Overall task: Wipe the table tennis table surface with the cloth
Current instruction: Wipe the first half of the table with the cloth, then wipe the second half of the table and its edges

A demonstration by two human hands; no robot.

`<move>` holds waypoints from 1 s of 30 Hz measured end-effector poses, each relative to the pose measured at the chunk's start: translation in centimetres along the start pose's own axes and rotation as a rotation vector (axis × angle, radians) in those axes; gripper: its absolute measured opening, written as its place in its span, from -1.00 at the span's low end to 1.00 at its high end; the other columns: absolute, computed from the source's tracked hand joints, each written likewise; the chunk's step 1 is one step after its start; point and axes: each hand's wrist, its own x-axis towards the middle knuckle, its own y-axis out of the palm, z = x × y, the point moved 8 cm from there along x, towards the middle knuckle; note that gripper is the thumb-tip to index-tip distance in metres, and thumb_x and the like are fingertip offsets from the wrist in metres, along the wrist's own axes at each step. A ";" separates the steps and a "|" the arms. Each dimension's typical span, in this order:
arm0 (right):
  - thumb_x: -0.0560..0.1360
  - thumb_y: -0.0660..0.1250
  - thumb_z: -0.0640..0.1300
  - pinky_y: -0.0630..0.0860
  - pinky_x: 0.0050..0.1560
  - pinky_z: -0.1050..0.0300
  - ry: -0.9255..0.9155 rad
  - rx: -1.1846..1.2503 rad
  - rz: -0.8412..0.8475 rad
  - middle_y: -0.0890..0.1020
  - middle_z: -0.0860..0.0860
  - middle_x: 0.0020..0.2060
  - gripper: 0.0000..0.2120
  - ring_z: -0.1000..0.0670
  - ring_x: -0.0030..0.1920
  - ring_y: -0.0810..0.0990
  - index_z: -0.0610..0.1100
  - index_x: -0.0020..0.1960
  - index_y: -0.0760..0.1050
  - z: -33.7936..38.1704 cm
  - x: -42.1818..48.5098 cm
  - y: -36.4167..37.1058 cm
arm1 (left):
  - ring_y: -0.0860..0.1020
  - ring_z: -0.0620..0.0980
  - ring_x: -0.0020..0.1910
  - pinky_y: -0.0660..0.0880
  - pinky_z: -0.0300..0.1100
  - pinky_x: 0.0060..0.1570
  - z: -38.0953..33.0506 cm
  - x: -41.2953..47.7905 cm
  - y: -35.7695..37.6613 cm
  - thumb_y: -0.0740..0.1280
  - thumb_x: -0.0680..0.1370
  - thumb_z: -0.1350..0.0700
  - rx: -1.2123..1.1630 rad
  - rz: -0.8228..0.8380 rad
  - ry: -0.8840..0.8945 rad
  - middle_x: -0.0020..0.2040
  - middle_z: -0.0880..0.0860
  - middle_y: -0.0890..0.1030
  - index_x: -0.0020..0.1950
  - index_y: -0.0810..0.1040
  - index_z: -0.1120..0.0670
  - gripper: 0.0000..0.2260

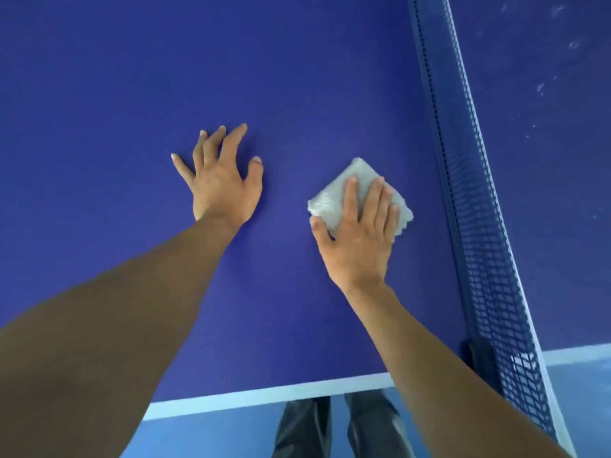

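So we're leaning over the blue bench (132,94) with both arms stretched out. Our right hand (358,236) is pressing flat on the cloth (330,196), fingers straight and lying close together across the top of it, thumb sitting at the cloth's 7 o'clock edge. Nothing is curling round it, it's just palm-down pressure. The cloth is looking like a pale grey-white folded pad, lying flat on the bench and poking out from under the fingers toward 10 and 12 o'clock. Our left hand (221,183) is resting on bare bench at about 9 o'clock from the cloth, near it but not touching it. Its fingers are splaying wide and arching a bit, tips touching the surface, gripping nothing. The net (479,226) is standing at 3 o'clock of the cloth, running from 12 down to 5 o'clock across the view. The cloth's right corner is sitting near the net's base without touching it, as far as we can tell. Past the net, up around 1 to 2 o'clock, the surface is showing scattered white specks (542,87). The bench's white line (264,395) is running along the near edge at 6 o'clock, and below it we're seeing lighter blue floor (215,434) and our own dark trouser legs (304,424).
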 end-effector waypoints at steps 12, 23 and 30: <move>0.51 0.51 -0.19 0.38 0.47 -0.15 -0.349 0.216 0.072 0.50 -0.12 0.47 -0.51 -0.17 0.49 0.47 -0.13 0.42 0.55 -3.8 -20.7 -1.8 | 0.28 0.10 0.58 -0.07 0.27 0.60 -2.6 -16.9 -0.6 0.34 0.64 0.08 -0.171 0.088 0.103 0.48 0.04 0.47 0.46 0.51 0.03 -0.64; 0.62 0.19 0.29 0.54 -0.21 0.21 0.001 1.228 0.105 0.66 0.05 -0.18 -0.72 0.10 -0.22 0.60 0.22 0.18 0.57 -13.3 -20.6 -17.6 | 0.63 -0.08 0.06 0.49 -0.38 0.00 -24.2 -30.8 -5.5 0.28 0.58 -0.16 -0.779 0.298 0.067 0.01 -0.15 0.66 -0.03 0.58 -0.21 -0.89; 0.71 -0.02 0.29 0.45 -0.10 0.39 -0.237 0.923 0.075 0.54 0.35 -0.07 -0.50 0.23 -0.11 0.57 0.05 0.41 0.49 -24.4 -20.9 -26.1 | 0.66 -0.15 0.06 0.56 -0.33 -0.04 -37.8 -34.6 -4.6 0.44 0.40 -0.25 -0.844 0.379 -0.028 -0.05 -0.10 0.70 -0.15 0.63 -0.16 -0.80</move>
